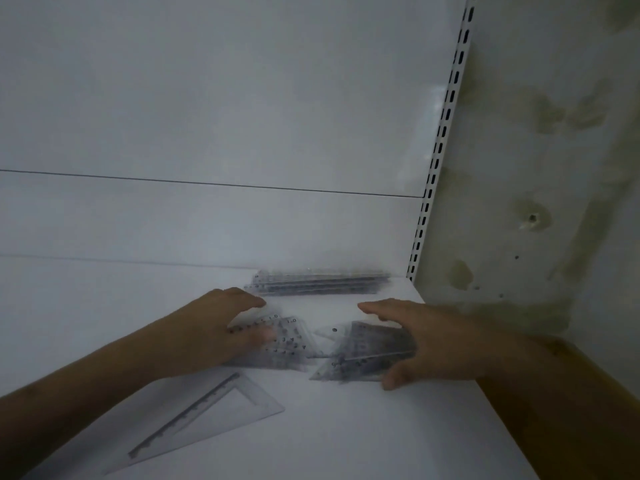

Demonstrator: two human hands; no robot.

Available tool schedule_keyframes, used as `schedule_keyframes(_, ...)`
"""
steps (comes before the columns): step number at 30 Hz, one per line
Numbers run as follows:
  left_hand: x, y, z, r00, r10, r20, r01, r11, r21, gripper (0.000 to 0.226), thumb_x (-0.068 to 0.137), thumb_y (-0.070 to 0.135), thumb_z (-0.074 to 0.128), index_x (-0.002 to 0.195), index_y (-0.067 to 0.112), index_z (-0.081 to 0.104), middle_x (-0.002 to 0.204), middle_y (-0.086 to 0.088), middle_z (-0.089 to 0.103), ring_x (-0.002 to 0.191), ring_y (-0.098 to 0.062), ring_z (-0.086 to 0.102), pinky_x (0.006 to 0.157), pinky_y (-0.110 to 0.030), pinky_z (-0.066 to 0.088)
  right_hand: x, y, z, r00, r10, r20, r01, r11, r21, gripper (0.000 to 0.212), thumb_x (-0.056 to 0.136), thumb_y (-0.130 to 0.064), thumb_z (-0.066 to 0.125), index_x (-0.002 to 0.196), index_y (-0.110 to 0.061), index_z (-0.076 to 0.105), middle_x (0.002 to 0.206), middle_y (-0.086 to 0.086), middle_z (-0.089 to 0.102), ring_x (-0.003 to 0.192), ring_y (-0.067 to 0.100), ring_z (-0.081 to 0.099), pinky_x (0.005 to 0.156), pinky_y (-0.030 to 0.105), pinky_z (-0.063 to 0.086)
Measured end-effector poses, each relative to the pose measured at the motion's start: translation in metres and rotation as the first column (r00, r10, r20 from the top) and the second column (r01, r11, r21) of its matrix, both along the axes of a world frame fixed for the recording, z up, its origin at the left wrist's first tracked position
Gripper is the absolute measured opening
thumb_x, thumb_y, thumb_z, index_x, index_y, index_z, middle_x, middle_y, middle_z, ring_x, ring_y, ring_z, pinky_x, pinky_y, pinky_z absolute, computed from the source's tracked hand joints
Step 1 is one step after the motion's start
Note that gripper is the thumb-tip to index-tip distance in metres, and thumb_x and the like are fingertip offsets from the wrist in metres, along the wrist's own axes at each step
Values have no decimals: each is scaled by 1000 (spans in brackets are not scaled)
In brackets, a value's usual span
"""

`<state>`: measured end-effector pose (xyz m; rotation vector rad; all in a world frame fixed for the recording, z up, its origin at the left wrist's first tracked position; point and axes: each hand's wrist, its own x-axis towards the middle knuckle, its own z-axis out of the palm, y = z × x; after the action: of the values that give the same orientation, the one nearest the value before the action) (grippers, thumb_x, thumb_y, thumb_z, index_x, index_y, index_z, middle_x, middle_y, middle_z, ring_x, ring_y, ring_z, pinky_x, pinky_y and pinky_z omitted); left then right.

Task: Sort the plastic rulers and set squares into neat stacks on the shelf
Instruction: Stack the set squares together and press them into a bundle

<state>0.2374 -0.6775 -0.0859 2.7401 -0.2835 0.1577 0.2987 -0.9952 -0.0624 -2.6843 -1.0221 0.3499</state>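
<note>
Partly done: ruler stack (320,283) lies tidy at the back of the shelf (346,438). Just in front of that stack, left hand (221,329) presses flat, fingers spread, on one clear set-square pile (277,344); right hand (426,341) cups another pile (367,355), apparently fanned, though blurred. One large set square (204,420) lies loose, well forward of the stack
</note>
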Motion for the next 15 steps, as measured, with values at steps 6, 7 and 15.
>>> schedule_keyframes(6,-4,-11,5,983,13,-182,7,994,109,132,31,104,25,145,40,22,144,24,27,121,7,25,108,-18,21,5,12,5,996,85,5,-84,991,-102,93,75,-58,70,149,-39,16,155,-20,19,139,3,22,110,18,18)
schedule_keyframes(7,-4,-12,5,986,-9,-164,28,993,116,128,33,104,26,145,41,22,142,26,26,120,9,23,108,-17,21,5,13,5,995,93,23,-90,991,-102,89,77,-57,69,149,-38,20,154,-19,22,138,4,24,109,18,19)
schedule_keyframes(15,17,-61,12,944,-323,67,306,933,187,66,68,84,35,117,45,56,120,29,53,113,6,46,104,-16,31,6,10,-8,989,100,107,-107,992,64,83,72,-73,60,141,-30,41,131,-22,42,114,-8,36,104,11,29)
